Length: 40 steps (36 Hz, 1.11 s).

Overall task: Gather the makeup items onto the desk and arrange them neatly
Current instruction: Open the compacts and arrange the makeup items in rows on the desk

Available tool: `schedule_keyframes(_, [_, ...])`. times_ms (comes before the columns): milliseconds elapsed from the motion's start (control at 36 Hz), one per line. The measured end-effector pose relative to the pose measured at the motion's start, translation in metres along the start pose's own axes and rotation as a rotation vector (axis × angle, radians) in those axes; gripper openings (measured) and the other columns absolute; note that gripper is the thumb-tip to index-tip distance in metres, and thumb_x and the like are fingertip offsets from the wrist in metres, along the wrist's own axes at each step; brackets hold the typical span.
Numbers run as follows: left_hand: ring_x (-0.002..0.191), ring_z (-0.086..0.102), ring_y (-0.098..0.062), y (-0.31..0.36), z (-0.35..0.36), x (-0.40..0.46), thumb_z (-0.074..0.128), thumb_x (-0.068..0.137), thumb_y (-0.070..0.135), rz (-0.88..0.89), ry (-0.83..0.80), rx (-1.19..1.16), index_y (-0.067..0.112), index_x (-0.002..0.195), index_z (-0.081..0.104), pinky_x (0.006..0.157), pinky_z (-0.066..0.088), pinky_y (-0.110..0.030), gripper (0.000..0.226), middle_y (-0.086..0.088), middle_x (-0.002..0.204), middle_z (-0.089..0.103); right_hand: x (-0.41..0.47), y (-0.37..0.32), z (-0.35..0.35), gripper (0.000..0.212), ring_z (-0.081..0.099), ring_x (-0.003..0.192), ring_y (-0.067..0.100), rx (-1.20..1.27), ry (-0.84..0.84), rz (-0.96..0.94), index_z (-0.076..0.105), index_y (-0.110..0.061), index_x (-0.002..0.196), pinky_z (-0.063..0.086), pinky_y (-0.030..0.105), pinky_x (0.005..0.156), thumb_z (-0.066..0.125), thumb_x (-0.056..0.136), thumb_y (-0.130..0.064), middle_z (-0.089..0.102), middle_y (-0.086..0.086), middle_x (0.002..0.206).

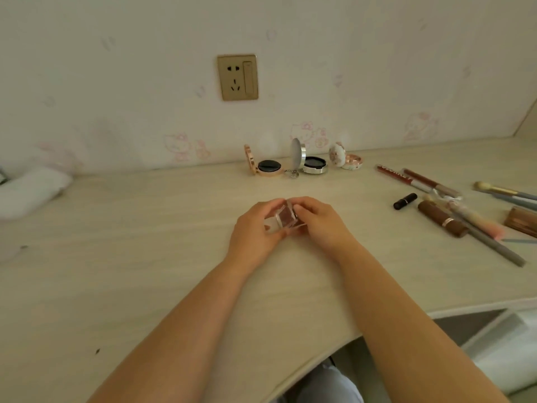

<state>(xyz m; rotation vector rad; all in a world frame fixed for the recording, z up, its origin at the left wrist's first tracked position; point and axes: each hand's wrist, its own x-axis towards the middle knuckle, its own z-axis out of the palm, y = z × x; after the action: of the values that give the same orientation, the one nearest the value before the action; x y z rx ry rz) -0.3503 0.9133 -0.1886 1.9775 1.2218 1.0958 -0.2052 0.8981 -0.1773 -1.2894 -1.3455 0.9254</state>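
Both hands hold a small clear square compact [286, 218] with a brown pan over the middle of the desk [145, 242]. My left hand [255, 228] grips its left side and my right hand [319, 222] pinches its right side and lid. Against the wall stand three open compacts: a rose-gold one [266, 165], a silver one [311, 162] and a floral one [345, 158]. At the right lie lip pencils [418, 180], a black lipstick [404, 201], a brown tube [441, 219] and several brushes [488, 237].
A white cloth [29, 190] lies at the desk's left end. A wall socket [237, 77] sits above the compacts. The desk's curved front edge runs below my forearms, with an open drawer [494, 338] at the lower right.
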Motion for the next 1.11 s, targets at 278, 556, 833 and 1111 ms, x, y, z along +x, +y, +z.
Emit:
schedule_keyframes(278, [0.110, 0.057, -0.009, -0.0024, 0.0013, 0.0005, 0.070, 0.076, -0.002, 0.084, 0.008, -0.058, 0.013, 0.126, 0.056, 0.087, 0.047, -0.011, 0.054, 0.003, 0.121, 0.054, -0.0035, -0.0027, -0.0017, 0.011, 0.064, 0.079, 0.028, 0.269, -0.146, 0.072, 0.060, -0.013, 0.101, 0.057, 0.040, 0.080, 0.051, 0.094, -0.012, 0.063, 0.018, 0.095])
schedule_keyframes(556, [0.100, 0.056, 0.014, 0.0004, -0.0013, 0.0015, 0.077, 0.074, 0.026, -0.014, -0.060, -0.165, 0.027, 0.127, 0.056, 0.083, 0.044, -0.005, 0.057, 0.019, 0.108, 0.062, 0.0017, 0.0031, -0.0037, 0.009, 0.063, 0.088, 0.027, 0.348, -0.150, 0.121, 0.058, -0.015, 0.098, 0.051, 0.040, 0.086, 0.055, 0.092, -0.009, 0.067, 0.010, 0.094])
schedule_keyframes(833, [0.099, 0.065, -0.003, -0.0029, -0.0035, 0.0034, 0.077, 0.075, 0.017, -0.104, -0.032, -0.260, 0.021, 0.122, 0.059, 0.090, 0.050, -0.022, 0.050, 0.007, 0.108, 0.067, 0.0006, 0.0010, -0.0021, 0.013, 0.061, 0.076, 0.021, 0.418, -0.174, 0.133, 0.057, -0.013, 0.090, 0.052, 0.033, 0.077, 0.049, 0.092, -0.004, 0.062, 0.007, 0.086])
schedule_keyframes(1111, [0.100, 0.064, -0.004, 0.0024, -0.0051, -0.0002, 0.077, 0.073, 0.018, -0.076, -0.023, -0.207, 0.028, 0.117, 0.062, 0.094, 0.049, -0.033, 0.047, 0.009, 0.110, 0.068, 0.0002, -0.0022, -0.0016, 0.012, 0.062, 0.081, 0.028, 0.437, -0.118, 0.181, 0.055, -0.011, 0.084, 0.054, 0.033, 0.071, 0.049, 0.092, -0.004, 0.060, 0.016, 0.093])
